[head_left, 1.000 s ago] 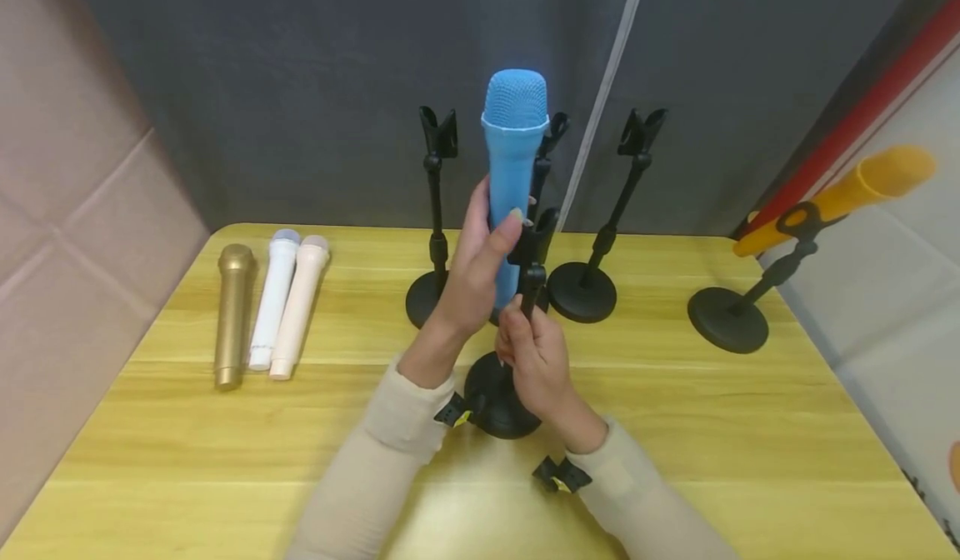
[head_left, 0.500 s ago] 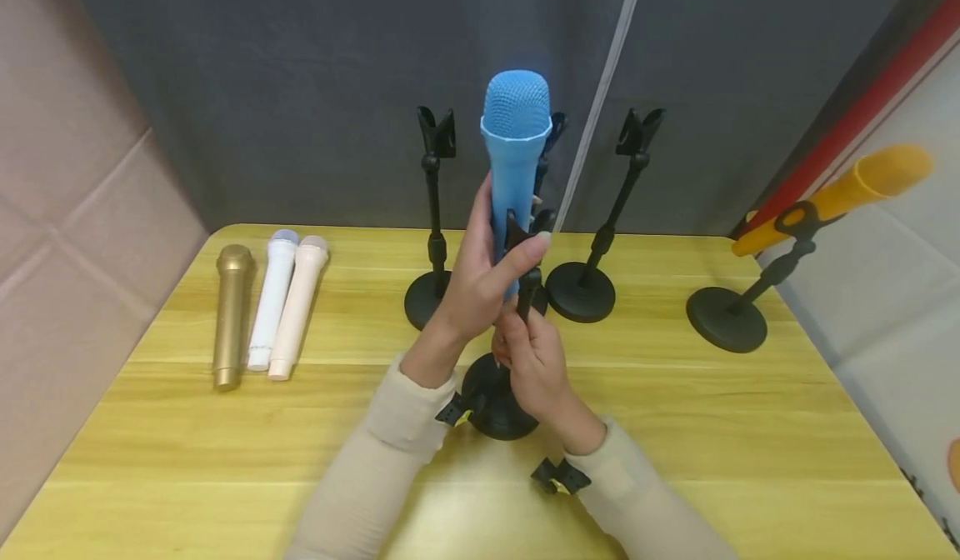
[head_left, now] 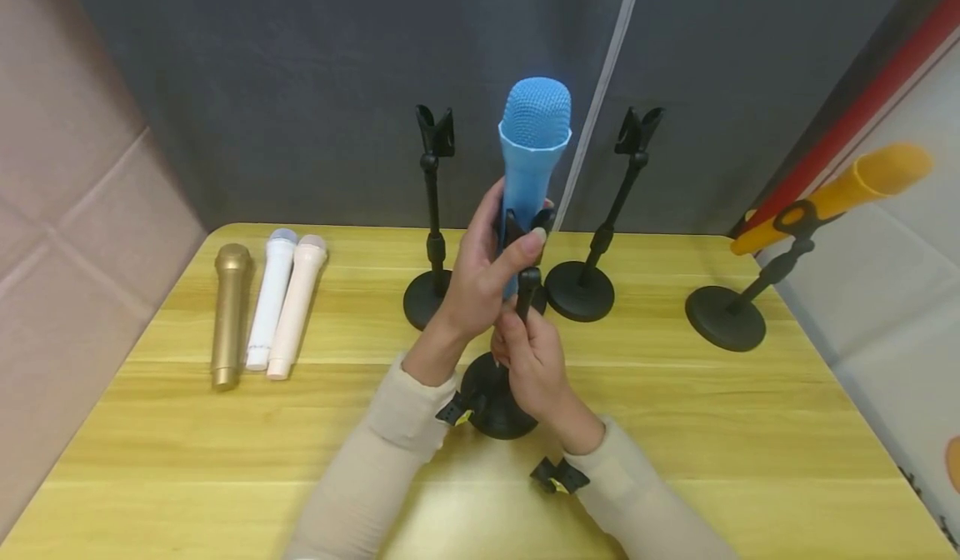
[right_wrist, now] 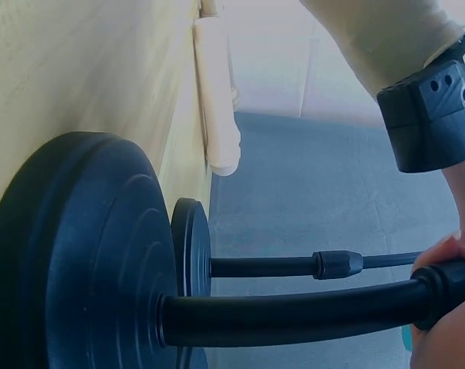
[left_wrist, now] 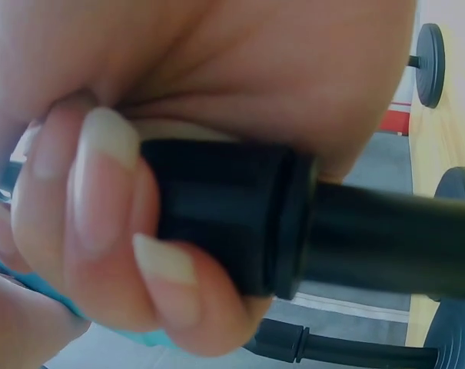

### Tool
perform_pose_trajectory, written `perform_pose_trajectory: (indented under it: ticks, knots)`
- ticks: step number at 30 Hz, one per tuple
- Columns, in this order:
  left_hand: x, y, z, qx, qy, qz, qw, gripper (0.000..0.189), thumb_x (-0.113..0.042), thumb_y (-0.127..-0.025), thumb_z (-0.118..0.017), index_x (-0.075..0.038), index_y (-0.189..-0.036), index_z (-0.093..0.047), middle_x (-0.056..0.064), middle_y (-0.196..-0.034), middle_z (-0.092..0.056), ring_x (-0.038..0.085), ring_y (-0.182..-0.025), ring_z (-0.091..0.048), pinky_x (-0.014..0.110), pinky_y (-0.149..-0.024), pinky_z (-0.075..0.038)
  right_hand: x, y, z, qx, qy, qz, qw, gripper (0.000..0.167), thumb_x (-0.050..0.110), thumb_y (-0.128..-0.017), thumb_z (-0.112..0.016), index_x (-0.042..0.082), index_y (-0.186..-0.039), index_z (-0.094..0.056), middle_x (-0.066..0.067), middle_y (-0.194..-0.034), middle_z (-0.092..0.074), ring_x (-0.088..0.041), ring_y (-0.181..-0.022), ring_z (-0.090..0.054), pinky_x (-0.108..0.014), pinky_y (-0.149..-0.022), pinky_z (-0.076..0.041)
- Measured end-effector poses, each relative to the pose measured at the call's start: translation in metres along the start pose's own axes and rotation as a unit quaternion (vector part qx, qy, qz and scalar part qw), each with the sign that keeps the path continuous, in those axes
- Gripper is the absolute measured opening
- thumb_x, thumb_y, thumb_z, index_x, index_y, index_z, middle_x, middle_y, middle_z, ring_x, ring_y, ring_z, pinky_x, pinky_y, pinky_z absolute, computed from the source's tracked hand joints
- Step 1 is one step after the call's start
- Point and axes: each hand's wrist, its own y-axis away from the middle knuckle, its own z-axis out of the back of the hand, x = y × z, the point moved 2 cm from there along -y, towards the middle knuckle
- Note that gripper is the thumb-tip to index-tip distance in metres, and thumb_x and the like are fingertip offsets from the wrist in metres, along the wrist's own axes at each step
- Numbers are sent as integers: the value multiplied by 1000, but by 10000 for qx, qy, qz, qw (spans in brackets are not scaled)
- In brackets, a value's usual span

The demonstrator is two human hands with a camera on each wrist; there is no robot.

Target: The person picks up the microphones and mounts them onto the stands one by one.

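Note:
My left hand (head_left: 476,281) grips the handle of a blue microphone (head_left: 534,139), which stands nearly upright with its mesh head on top. Its handle sits right at the black clip (head_left: 543,231) of the nearest microphone stand (head_left: 498,406), and my left thumb lies across the front of that clip. Just below, my right hand (head_left: 534,364) holds the stand's pole. The left wrist view shows curled fingers (left_wrist: 101,223) round the stand's black collar (left_wrist: 224,215). In the right wrist view, the round base (right_wrist: 86,261) is at the left and the pole (right_wrist: 293,314) runs to the hand.
Gold (head_left: 232,318), white (head_left: 272,302) and pale pink (head_left: 298,310) microphones lie at the left of the wooden table (head_left: 187,477). Behind my hands are black stands, one at left (head_left: 435,202) and one at right (head_left: 626,193). A yellow microphone (head_left: 862,185) rests in a stand (head_left: 726,318) at far right.
The blue microphone has shifted right and slightly down, its handle now in line with the stand's clip. My left thumb has moved from the handle onto the clip. My right hand stays on the pole.

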Motion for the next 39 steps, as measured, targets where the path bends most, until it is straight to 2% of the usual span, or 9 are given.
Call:
perform_pose_trajectory:
  ticks: [5, 17, 31, 39]
  knots:
    - [0, 0, 0, -9, 117, -2, 9999, 108, -73, -85, -63, 2, -154, -27, 30, -136, -49, 16, -112, -51, 30, -99, -43, 0, 0, 0, 5, 5, 94, 10000, 43, 27, -110, -39, -3, -81, -44, -8, -55, -33, -15, -44, -33, -27, -41, -33]
    - [1, 0, -3, -135, 270, -102, 9995, 109, -72, -84, -66, 3, -153, -28, 32, -134, -49, 14, -112, -51, 29, -99, -43, -1, 1, 1, -26, 43, 151, 9999, 43, 27, -110, -40, -4, -81, -44, -10, -55, -33, -16, -44, -33, -27, -40, -33]
    - [1, 1, -2, -237, 316, -84, 9992, 111, -73, -82, -67, 5, -152, -29, 33, -133, -49, 14, -111, -51, 30, -98, -44, -1, 0, 0, -15, 39, 135, 9999, 43, 28, -110, -41, -4, -81, -44, -11, -55, -34, -18, -43, -33, -28, -39, -32]
    - [2, 1, -2, -310, 290, -124, 9990, 111, -73, -81, -67, 6, -151, -31, 34, -132, -49, 14, -111, -52, 30, -97, -44, 0, 1, 0, -19, 106, 175, 9998, 41, 26, -110, -41, -3, -81, -45, -11, -55, -34, -14, -44, -34, -26, -40, -34]
